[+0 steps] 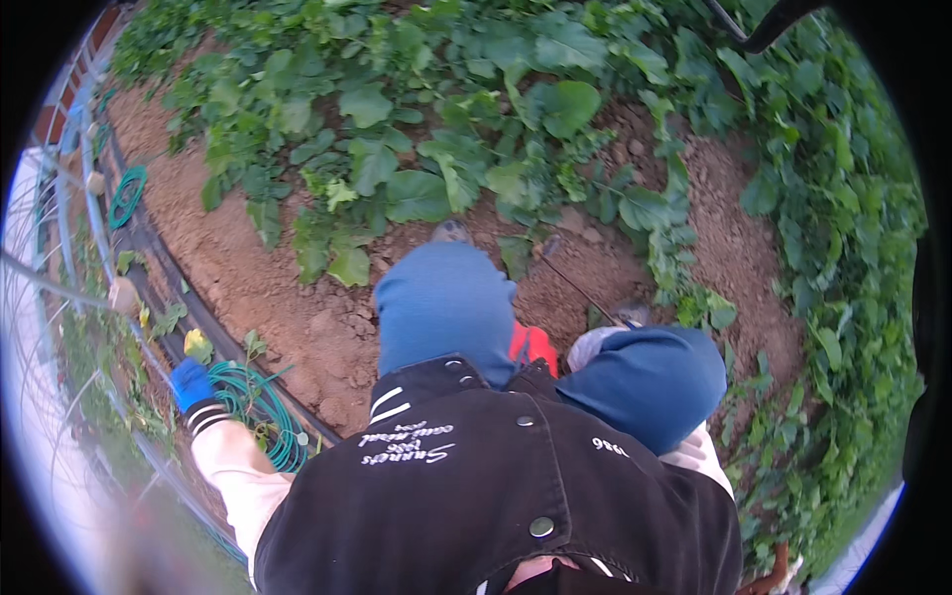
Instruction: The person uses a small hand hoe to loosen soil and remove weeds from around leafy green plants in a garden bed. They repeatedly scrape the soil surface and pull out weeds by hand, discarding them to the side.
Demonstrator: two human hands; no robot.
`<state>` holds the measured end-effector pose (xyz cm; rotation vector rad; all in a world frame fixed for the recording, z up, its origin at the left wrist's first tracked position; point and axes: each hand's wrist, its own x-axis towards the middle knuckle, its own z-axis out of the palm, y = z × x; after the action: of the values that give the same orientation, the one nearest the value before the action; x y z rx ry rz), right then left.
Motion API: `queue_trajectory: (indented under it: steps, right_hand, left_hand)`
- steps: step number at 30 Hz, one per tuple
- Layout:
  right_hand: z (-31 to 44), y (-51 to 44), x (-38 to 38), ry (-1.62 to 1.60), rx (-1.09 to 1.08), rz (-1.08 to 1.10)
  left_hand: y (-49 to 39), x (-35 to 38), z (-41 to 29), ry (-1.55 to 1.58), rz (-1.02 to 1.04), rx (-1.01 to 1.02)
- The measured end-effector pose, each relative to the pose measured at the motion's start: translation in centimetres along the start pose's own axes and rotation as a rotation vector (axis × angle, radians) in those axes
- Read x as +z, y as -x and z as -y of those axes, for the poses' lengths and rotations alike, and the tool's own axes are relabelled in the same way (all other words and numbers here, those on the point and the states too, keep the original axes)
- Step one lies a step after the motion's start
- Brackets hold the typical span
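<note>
My left hand [192, 383], in a blue glove, is closed around a pale metal pipe [149, 349] at the left edge of the plot. A bundle of green hose [256, 409] lies beside that wrist. My right sleeve [699, 455] passes behind my bent right knee [654, 379], and the right hand is hidden there. Ahead of this knee a thin dark rod [576, 281] slants over the soil, its near end by my right shoe [631, 309]. Pale cloth [587, 346] and a red cloth-like thing [533, 348] show between my legs.
Leafy green plants [446, 156] grow across the front and along the right side. Bare brown soil [245, 260] lies to the left. A black pipe or strip [163, 256] borders it, with a smaller green coil [128, 197] farther up. Thin wires cross the far left.
</note>
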<state>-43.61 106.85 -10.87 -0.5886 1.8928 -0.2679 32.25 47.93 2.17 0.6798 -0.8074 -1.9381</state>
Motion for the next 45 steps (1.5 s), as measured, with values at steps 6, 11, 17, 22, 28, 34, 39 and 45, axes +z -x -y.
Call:
queue_trajectory:
  steps: [6, 11, 17, 22, 28, 34, 39, 45]
  right_hand:
    - [-1.8, 2.6, 0.4, 0.01, 0.045, -0.032]
    - [-1.5, 2.4, -1.0, 0.052, 0.021, -0.038]
    - [1.2, 2.4, -7.6, 0.223, 0.011, -0.061]
    - [2.5, 0.9, -11.5, 0.432, -0.186, -0.113]
    - [-3.0, 0.1, -7.3, 0.247, -0.116, 0.005]
    - [-3.3, 0.7, -2.7, -0.037, -0.16, 0.046]
    - [-6.8, 0.1, 1.1, -0.146, -0.152, -0.083]
    - [-9.0, 1.8, 1.4, -0.119, 0.004, -0.226]
  left_hand:
    - [-7.5, 21.4, 20.0, -0.344, -0.323, -0.223]
    - [-12.2, 40.0, 20.3, -0.953, 0.156, 0.026]
    - [-9.7, 51.5, 23.2, -1.047, 0.544, 0.009]
    - [-8.1, 53.6, 26.7, -1.238, 1.025, -0.413]
    - [-13.2, 48.9, 40.2, -1.735, 1.594, -0.734]
    - [-14.3, 40.9, 55.4, -1.901, 1.242, -0.614]
    - [-10.0, 42.3, 61.0, -2.075, 1.485, 0.1]
    - [-10.7, 40.3, 60.8, -2.292, 2.418, 0.445]
